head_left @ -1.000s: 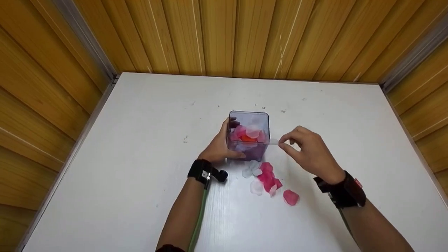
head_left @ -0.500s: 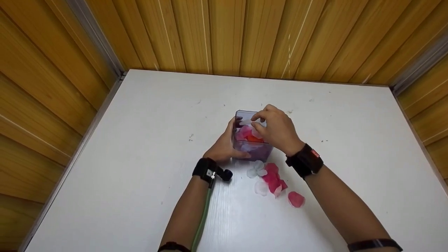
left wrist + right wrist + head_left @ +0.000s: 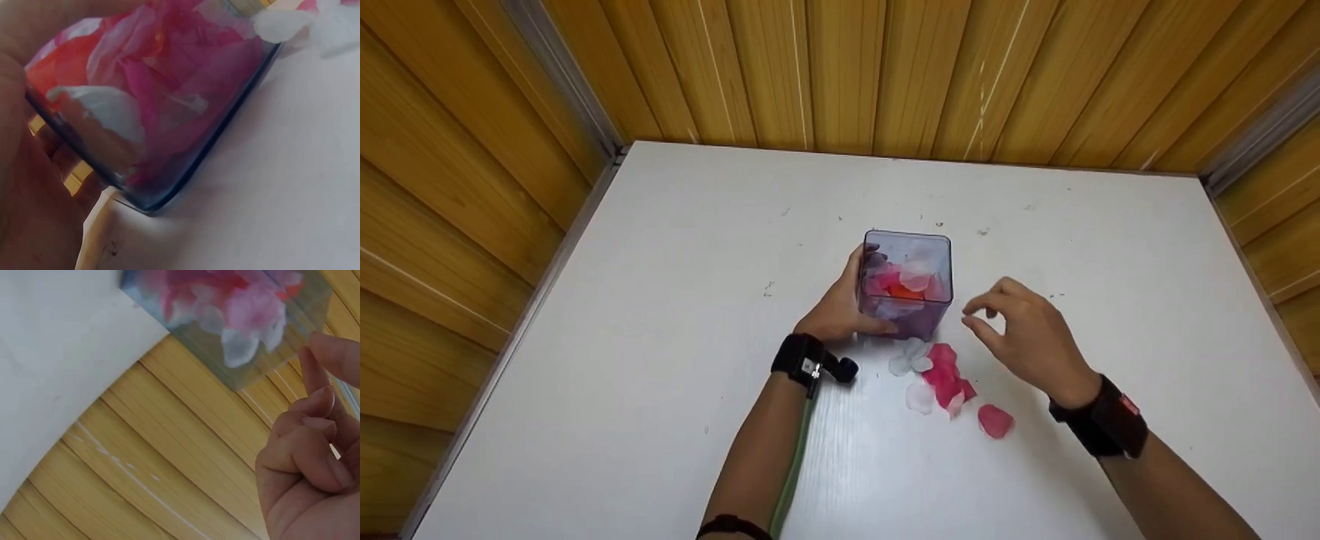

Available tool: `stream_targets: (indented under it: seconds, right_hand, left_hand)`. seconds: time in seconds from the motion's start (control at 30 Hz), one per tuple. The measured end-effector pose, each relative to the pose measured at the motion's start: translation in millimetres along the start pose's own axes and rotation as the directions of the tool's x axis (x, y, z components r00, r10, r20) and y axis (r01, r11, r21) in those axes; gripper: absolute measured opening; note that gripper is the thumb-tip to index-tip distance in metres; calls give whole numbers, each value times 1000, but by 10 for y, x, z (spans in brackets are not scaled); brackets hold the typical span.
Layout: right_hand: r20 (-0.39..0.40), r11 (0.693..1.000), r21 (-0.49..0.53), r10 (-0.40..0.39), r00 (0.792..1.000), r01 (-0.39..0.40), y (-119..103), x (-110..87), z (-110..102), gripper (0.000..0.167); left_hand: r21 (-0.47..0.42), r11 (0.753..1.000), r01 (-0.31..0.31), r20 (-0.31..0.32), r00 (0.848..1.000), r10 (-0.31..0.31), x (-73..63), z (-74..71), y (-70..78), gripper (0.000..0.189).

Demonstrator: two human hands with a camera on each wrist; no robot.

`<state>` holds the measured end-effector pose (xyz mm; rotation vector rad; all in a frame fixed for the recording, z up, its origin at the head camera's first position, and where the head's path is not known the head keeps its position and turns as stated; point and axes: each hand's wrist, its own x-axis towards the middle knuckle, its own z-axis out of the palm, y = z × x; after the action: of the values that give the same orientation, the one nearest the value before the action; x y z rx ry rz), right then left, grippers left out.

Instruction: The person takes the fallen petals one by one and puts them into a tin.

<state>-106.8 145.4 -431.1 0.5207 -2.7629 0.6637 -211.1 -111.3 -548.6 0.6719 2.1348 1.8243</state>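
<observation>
A clear purplish square plastic box (image 3: 911,319) stands on the white table, holding pink, red and pale artificial petals (image 3: 904,283). My left hand (image 3: 836,311) grips it from the left, thumb across the near side and fingers behind. In the left wrist view, part of that hand (image 3: 34,185) lies against the box wall (image 3: 214,135). My right hand (image 3: 1027,334) hovers right of the box, fingers loosely bent, a small gap between thumb and index tip, nothing visible in between. The right wrist view shows that hand (image 3: 315,455) beside the box (image 3: 225,371).
In front of the box lie loose petals: white ones (image 3: 910,358), a cluster of deep pink ones (image 3: 945,375), a pale one (image 3: 919,397) and a separate pink one (image 3: 996,421). Wood-look panels (image 3: 840,75) wall in the white table (image 3: 660,300).
My right hand carried a whitish petal from the box's right side to over its opening, then came back to the right without it. The left hand keeps its grip on the box.
</observation>
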Motion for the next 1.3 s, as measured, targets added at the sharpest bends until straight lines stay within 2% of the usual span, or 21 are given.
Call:
stream_targets:
  seconds: [0.1, 0.17, 0.27, 0.43, 0.57, 0.73, 0.87, 0.97, 1.17, 1.3]
  right_hand:
    - [108, 999, -13, 52, 993, -51, 112, -281, 71, 16]
    - [187, 997, -10, 79, 979, -79, 170, -443, 101, 16]
    - [273, 997, -19, 81, 959, -79, 242, -637, 109, 17]
    - [314, 998, -45, 62, 947, -51, 344, -831, 92, 14]
    - [354, 999, -11, 48, 934, -47, 391, -878, 107, 10]
    - [358, 998, 20, 55, 932, -67, 344, -770, 44, 10]
    - [287, 994, 60, 68, 955, -89, 249, -577, -75, 13]
    - [227, 994, 80, 51, 973, -70, 195, -445, -139, 16]
    - [154, 995, 92, 36, 987, -50, 53, -182, -173, 17]
    - [86, 991, 125, 27, 996, -37, -121, 136, -164, 14]
  left_hand:
    - [2, 1000, 1, -12, 1000, -1, -4, -27, 22, 132]
    - [3, 1000, -11, -15, 1000, 11, 1, -41, 37, 131]
    - [3, 1000, -18, -15, 1000, 18, 6, -58, 51, 132]
    - [15, 1000, -6, -21, 1000, 6, -4, -78, 62, 132]
    - [11, 1000, -11, -24, 1000, 11, -9, -85, 68, 131]
    - [22, 1000, -5, -23, 1000, 6, -16, -82, 65, 133]
    - [20, 1000, 0, -27, 1000, 1, -19, -70, 57, 133]
    - [19, 1000, 7, -20, 1000, -6, -18, -47, 49, 134]
    - [21, 999, 30, -12, 999, -29, -30, -1, 47, 136]
    - [13, 1000, 26, -11, 1000, -26, -36, 6, 41, 135]
